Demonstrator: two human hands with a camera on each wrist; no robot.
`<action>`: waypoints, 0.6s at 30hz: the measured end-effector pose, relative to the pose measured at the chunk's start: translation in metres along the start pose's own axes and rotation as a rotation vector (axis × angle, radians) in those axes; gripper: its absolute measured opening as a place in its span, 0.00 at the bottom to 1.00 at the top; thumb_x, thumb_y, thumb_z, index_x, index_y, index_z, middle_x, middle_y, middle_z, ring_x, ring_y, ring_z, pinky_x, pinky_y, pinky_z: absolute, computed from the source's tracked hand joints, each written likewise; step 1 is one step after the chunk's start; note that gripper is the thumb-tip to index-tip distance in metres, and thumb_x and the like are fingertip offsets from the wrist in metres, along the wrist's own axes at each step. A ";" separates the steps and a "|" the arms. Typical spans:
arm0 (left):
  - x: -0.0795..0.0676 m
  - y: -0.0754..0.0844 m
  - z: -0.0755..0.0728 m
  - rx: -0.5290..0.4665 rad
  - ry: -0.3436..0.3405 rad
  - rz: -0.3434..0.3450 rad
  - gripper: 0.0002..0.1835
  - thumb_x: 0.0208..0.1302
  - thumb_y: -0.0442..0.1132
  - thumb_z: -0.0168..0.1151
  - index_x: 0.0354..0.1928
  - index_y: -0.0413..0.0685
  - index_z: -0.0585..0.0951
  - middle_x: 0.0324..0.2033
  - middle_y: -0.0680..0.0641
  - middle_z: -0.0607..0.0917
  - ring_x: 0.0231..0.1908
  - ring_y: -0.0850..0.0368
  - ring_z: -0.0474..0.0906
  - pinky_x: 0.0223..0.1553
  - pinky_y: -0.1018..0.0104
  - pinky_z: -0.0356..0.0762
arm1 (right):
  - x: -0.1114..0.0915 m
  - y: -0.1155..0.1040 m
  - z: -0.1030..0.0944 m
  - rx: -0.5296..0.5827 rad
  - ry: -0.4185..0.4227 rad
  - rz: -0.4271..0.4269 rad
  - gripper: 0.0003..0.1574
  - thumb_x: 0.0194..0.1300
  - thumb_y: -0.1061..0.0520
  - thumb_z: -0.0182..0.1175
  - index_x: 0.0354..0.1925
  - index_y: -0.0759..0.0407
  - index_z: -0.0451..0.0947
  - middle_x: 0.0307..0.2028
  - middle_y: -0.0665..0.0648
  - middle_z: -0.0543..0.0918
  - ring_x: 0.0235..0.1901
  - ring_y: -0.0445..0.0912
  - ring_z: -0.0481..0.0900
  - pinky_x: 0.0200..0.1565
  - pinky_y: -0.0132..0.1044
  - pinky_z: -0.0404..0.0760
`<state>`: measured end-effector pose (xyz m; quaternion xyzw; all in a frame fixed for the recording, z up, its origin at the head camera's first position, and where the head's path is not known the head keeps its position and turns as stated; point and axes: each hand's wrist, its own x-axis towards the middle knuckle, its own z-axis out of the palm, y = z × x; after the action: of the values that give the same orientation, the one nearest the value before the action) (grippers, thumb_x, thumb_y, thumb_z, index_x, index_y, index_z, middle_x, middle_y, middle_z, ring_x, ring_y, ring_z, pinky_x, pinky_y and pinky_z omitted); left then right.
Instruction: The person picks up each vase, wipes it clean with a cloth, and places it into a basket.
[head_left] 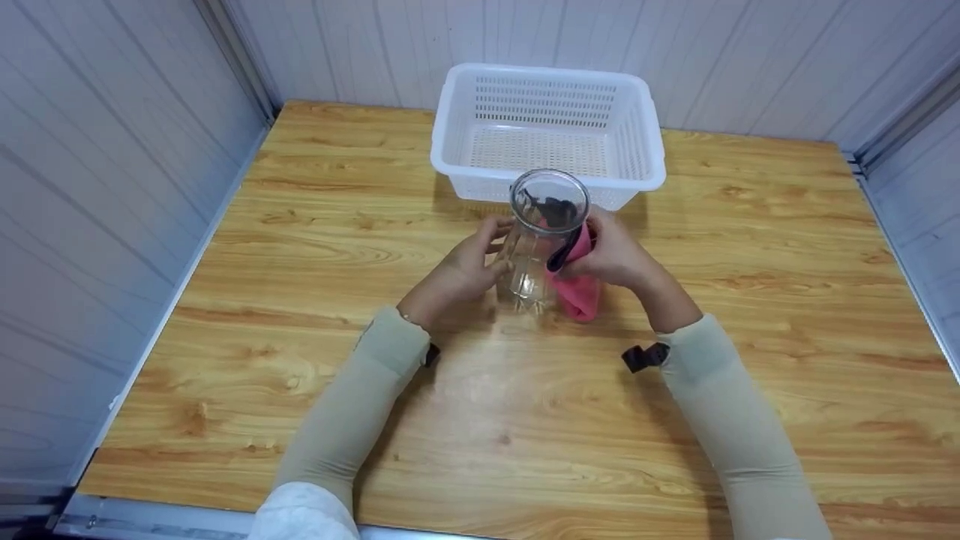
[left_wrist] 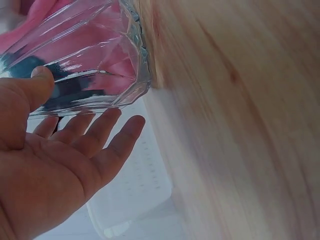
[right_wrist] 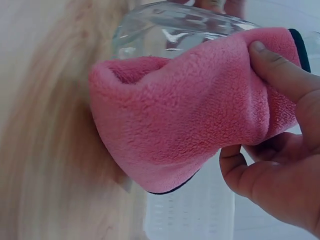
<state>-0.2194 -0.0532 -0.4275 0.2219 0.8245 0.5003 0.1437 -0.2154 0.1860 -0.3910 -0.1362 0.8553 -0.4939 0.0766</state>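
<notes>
A tall clear glass jar (head_left: 529, 262) with a round rim and faceted sides stands on the table in front of the basket. My left hand (head_left: 469, 259) is at its left side, thumb in front and fingers behind. In the left wrist view, the fingers of my left hand (left_wrist: 65, 145) are spread and nearly straight, with the palm off the glass. My right hand (head_left: 615, 251) pinches a folded pink cloth (right_wrist: 165, 115) with dark edging between thumb and fingers. The cloth hangs along the jar's right side. Dark patches show through the glass.
Behind the jar a white perforated plastic basket (head_left: 645, 150) stands near the back wall. Its slotted walls and floor are visible. The wood-grain table (head_left: 487, 435) is bounded by pale panels on the left, back and right.
</notes>
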 end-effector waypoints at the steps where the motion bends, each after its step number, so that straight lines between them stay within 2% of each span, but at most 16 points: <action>1: 0.000 0.000 0.000 -0.003 0.001 -0.001 0.28 0.68 0.33 0.55 0.66 0.55 0.58 0.71 0.46 0.64 0.67 0.45 0.66 0.67 0.53 0.70 | 0.000 0.003 0.001 -0.011 -0.011 -0.009 0.49 0.33 0.67 0.78 0.57 0.59 0.71 0.51 0.60 0.80 0.49 0.51 0.78 0.54 0.42 0.78; 9: -0.001 -0.001 0.001 -0.022 0.008 -0.004 0.25 0.69 0.33 0.55 0.63 0.56 0.61 0.70 0.49 0.65 0.67 0.46 0.66 0.66 0.54 0.71 | 0.002 0.023 0.009 -0.222 -0.017 -0.030 0.55 0.26 0.60 0.83 0.57 0.57 0.71 0.52 0.59 0.79 0.54 0.52 0.75 0.62 0.46 0.71; 14: -0.001 -0.002 0.001 -0.019 0.007 0.012 0.23 0.69 0.33 0.54 0.62 0.55 0.61 0.69 0.50 0.65 0.68 0.46 0.65 0.66 0.55 0.71 | 0.002 0.025 0.010 -0.293 -0.029 0.006 0.57 0.26 0.57 0.83 0.59 0.57 0.70 0.54 0.60 0.78 0.54 0.54 0.74 0.63 0.50 0.72; 18: -0.001 0.000 0.002 -0.012 0.007 0.017 0.24 0.69 0.32 0.54 0.63 0.54 0.61 0.69 0.49 0.65 0.68 0.46 0.65 0.65 0.56 0.72 | -0.001 0.024 0.008 -0.308 -0.037 0.029 0.56 0.28 0.57 0.82 0.59 0.58 0.70 0.54 0.61 0.78 0.54 0.55 0.74 0.62 0.51 0.72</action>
<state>-0.2179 -0.0520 -0.4288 0.2261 0.8202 0.5072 0.1377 -0.2164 0.1910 -0.4161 -0.1429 0.9212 -0.3533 0.0777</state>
